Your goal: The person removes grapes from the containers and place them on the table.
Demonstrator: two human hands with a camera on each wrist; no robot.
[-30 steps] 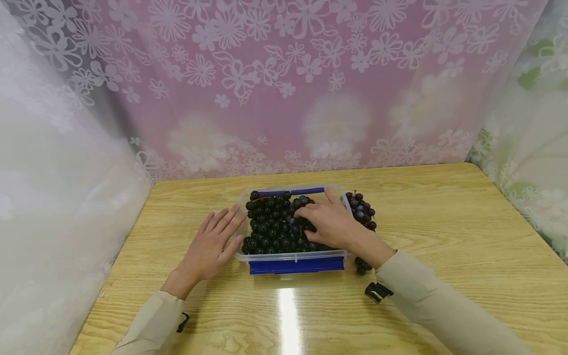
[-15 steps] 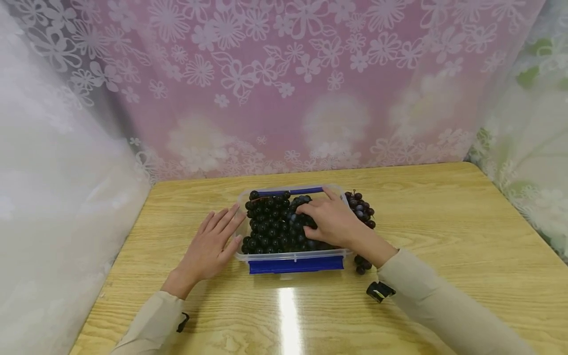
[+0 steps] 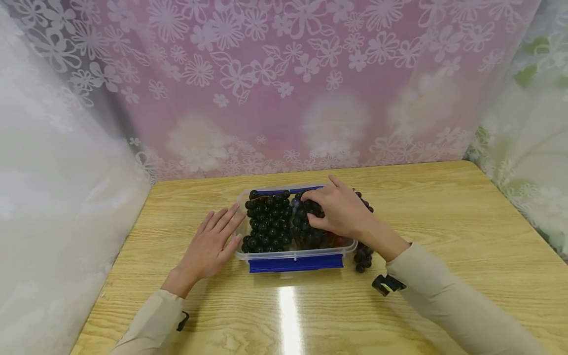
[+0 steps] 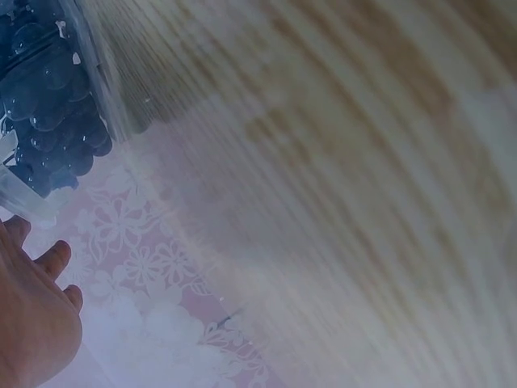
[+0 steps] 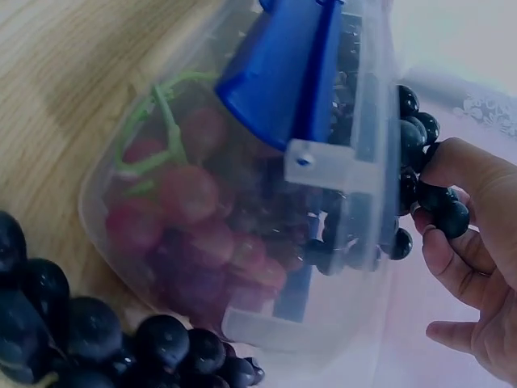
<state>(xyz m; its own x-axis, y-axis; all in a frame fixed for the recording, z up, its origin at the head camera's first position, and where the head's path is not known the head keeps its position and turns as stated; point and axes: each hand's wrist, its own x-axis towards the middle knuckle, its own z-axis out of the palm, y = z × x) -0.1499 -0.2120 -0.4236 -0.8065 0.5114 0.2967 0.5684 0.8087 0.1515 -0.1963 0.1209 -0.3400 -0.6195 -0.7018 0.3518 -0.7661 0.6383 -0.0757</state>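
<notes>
A clear plastic container (image 3: 270, 256) with blue latches stands on the table, filled with grapes. My right hand (image 3: 343, 209) pinches a bunch of dark grapes (image 3: 305, 230) at the container's right half; in the right wrist view, thumb and fingers curl around several of these dark grapes (image 5: 448, 217) above the rim. Another bunch of black grapes (image 3: 266, 222) fills the left half. Reddish grapes (image 5: 190, 194) on a green stem show through the container's wall beneath. My left hand (image 3: 206, 254) lies with straight, spread fingers, its fingertips at the container's left side.
More dark grapes (image 3: 363, 257) lie on the wooden table (image 3: 443, 236) just right of the container, partly hidden by the right arm. A pink floral curtain (image 3: 266, 123) hangs behind the table, with pale sheets at both sides.
My right hand has moved slightly up and to the right, drawing the pinched bunch with it. Reddish grapes now show at the container's right front corner. The left hand has stayed in place.
</notes>
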